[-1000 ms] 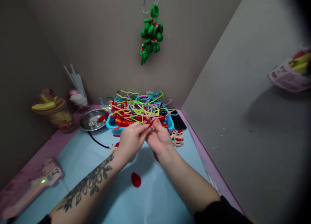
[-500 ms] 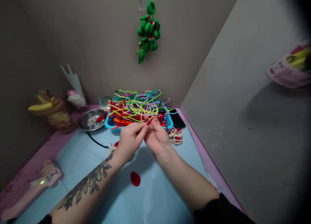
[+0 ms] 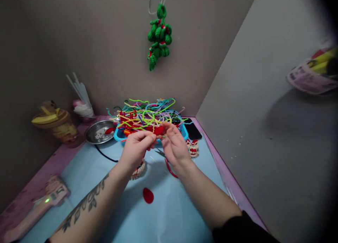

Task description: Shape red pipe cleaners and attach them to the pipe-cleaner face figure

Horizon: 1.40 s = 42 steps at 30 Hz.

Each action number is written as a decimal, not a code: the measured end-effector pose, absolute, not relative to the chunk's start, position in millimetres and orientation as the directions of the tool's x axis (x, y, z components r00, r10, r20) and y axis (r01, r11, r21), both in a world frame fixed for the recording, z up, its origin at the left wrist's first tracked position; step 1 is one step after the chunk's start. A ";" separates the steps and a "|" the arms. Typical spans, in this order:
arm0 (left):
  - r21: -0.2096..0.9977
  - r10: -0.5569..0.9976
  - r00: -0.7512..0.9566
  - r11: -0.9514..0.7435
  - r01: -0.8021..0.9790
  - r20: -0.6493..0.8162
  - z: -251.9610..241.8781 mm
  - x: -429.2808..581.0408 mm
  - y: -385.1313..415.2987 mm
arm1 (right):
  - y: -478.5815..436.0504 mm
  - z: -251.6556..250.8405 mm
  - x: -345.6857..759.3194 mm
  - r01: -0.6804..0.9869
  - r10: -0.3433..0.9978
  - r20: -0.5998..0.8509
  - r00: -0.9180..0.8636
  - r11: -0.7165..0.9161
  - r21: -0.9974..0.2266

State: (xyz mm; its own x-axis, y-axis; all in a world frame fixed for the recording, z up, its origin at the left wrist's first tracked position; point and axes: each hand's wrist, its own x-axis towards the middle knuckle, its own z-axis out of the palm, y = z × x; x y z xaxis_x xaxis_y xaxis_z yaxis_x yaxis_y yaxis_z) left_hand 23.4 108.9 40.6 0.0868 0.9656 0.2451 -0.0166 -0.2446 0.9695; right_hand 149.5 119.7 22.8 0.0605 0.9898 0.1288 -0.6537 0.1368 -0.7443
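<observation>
I see a green ornament (image 3: 159, 34) hanging against the wall (image 3: 111, 42), a black phone (image 3: 194, 130) at my right and a brown-and-yellow pot (image 3: 63, 129) at my left.

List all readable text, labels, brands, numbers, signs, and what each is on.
None readable.
Pink wall holder: printed marks, too blurred to read.
Yellow-brown cup: printed pattern, too blurred to tell whether it holds words.
Pink glue gun: green light on; any markings too small or blurred to read.
</observation>
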 end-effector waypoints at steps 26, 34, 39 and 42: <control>0.091 0.702 0.560 -0.655 0.750 0.441 47.8 4.8 111.3 | 115.0 40.0 187.6 0.595 0.696 0.594 -0.404 0.693 -0.408; 0.073 0.710 0.579 -0.655 0.752 0.400 49.8 8.3 107.2 | 119.9 39.0 191.5 0.642 0.700 0.561 -0.441 0.683 -0.348; 0.296 0.706 0.485 -0.679 0.672 0.516 43.7 7.6 113.7 | 127.7 39.3 197.9 0.511 0.706 0.637 -0.310 0.688 -0.514; 0.371 0.687 0.391 -0.687 0.625 0.612 37.4 11.7 114.1 | 130.5 35.3 196.4 0.340 0.768 0.617 -0.173 0.634 -0.694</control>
State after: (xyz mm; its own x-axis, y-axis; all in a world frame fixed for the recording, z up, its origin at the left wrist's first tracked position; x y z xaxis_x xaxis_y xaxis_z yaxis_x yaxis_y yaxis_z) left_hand 11.7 114.1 37.4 0.3911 0.6870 0.6124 0.6252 -0.6866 0.3710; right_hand 196.4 130.5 35.3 -0.1728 0.7680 0.6167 0.3400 0.6341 -0.6945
